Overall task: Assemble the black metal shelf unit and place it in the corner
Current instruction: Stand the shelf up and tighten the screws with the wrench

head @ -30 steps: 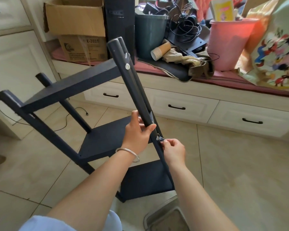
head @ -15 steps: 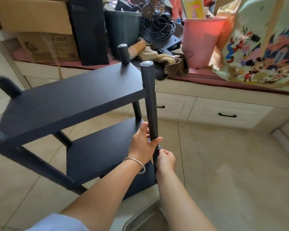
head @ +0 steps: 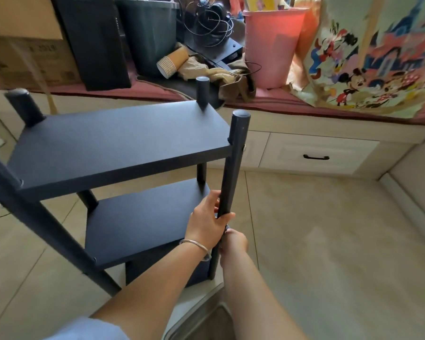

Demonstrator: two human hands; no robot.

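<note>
Head camera view, looking down at a tiled floor [head: 329, 241]. A black metal shelf unit [head: 123, 141] stands on the floor in the left and middle of the scene, in front of a long window bench with cream drawers [head: 314, 155]. It has a top board, a middle board and a lower board, held by four round black posts.

The left hand [head: 206, 222] grips the near right post [head: 233, 173] about halfway down, at the level of the middle board, with fingers and thumb wrapped round it. A thin silver bangle [head: 196, 246] sits on that wrist. The right hand [head: 233, 241] is just below the left one, against the same post, its fingers curled in; whether they pinch a small fitting there cannot be told.

On the bench at the far side lie a cardboard box [head: 27, 57] at the left, a black speaker-like case [head: 93, 40], a dark bin [head: 147, 33], a stack of paper cups [head: 172, 62] on its side, tangled black cables [head: 211, 23], a pink bucket [head: 270, 42] and a cartoon-printed bag [head: 368, 60] at the right.
</note>
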